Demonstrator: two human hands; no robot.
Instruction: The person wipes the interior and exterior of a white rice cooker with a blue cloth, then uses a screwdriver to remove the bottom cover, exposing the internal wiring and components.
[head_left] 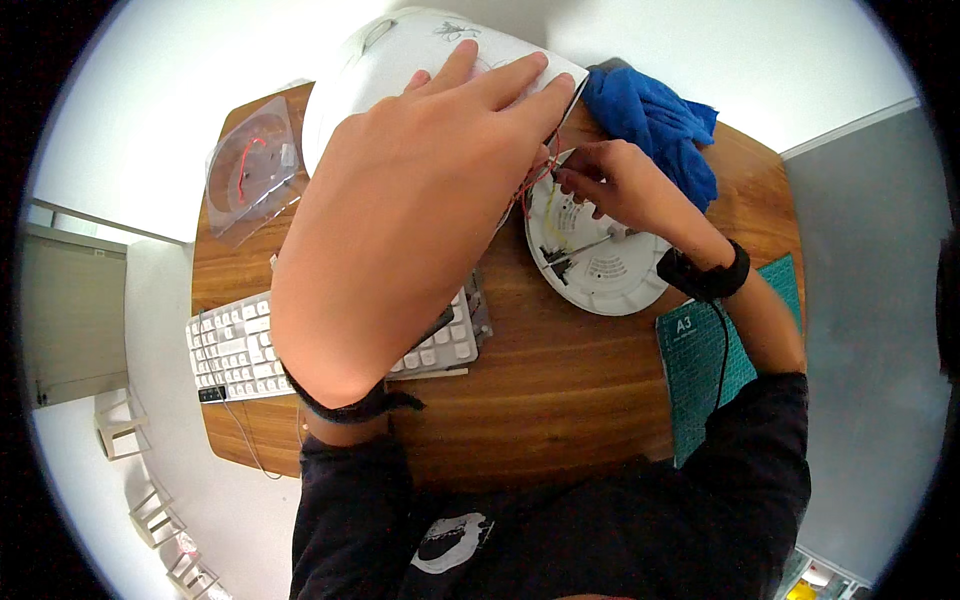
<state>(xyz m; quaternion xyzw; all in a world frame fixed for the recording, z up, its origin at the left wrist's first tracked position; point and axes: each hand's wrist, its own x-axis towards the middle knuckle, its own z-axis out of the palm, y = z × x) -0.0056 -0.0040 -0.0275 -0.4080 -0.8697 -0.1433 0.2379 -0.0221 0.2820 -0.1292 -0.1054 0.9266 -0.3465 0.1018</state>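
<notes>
My left hand (430, 180) lies across a large white housing (370, 85) with rounded corners. Its fingers are stretched out and apart, and the hand and forearm cover much of the housing. Just right of it, thin red wires (536, 180) come out by the housing's edge. My right hand (615, 180) has its fingers bent and pinched together beside these wires; a small dark piece shows at the fingertips, too small to name. Below the right hand is a round white plastic cover (640, 290) with ribs, printed labels and a yellowish wire, partly hidden by that hand.
A blue cloth (655, 120) lies at the back right and a green cutting mat (690, 390) at the right edge. On the left are a white keyboard (235, 340) and a clear plastic bag (255, 165) holding a red wire. All are on a wooden table (560, 400).
</notes>
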